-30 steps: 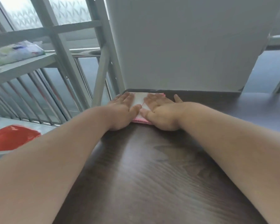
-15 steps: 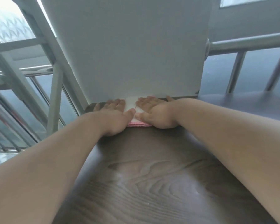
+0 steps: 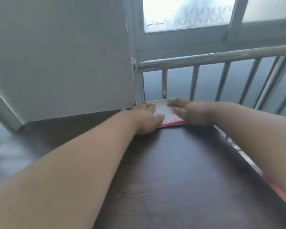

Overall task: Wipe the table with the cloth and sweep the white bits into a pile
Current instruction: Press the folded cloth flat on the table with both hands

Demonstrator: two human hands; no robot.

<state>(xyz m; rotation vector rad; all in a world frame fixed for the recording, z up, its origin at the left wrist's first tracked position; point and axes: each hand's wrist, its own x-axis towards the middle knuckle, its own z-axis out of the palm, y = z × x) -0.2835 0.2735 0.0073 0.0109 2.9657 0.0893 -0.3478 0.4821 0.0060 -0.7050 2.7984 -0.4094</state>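
A folded white cloth with pink edges [image 3: 165, 111] lies flat at the far right corner of the dark wooden table [image 3: 172, 171]. My left hand [image 3: 145, 118] presses on its left part with straight fingers. My right hand [image 3: 188, 111] presses on its right part, fingers flat and pointing left. Both forearms stretch across the table toward the cloth. I can make out one tiny white speck [image 3: 155, 218] on the near tabletop; other white bits do not show.
A grey wall panel [image 3: 64, 55] stands along the table's far edge on the left. A steel railing with upright bars [image 3: 221, 58] runs behind and to the right, below a window. Something pink [image 3: 281, 192] shows past the table's right edge.
Both hands have slid the cloth rightward along the far edge, from in front of the grey panel to the corner by the railing. The view has swung right with them.
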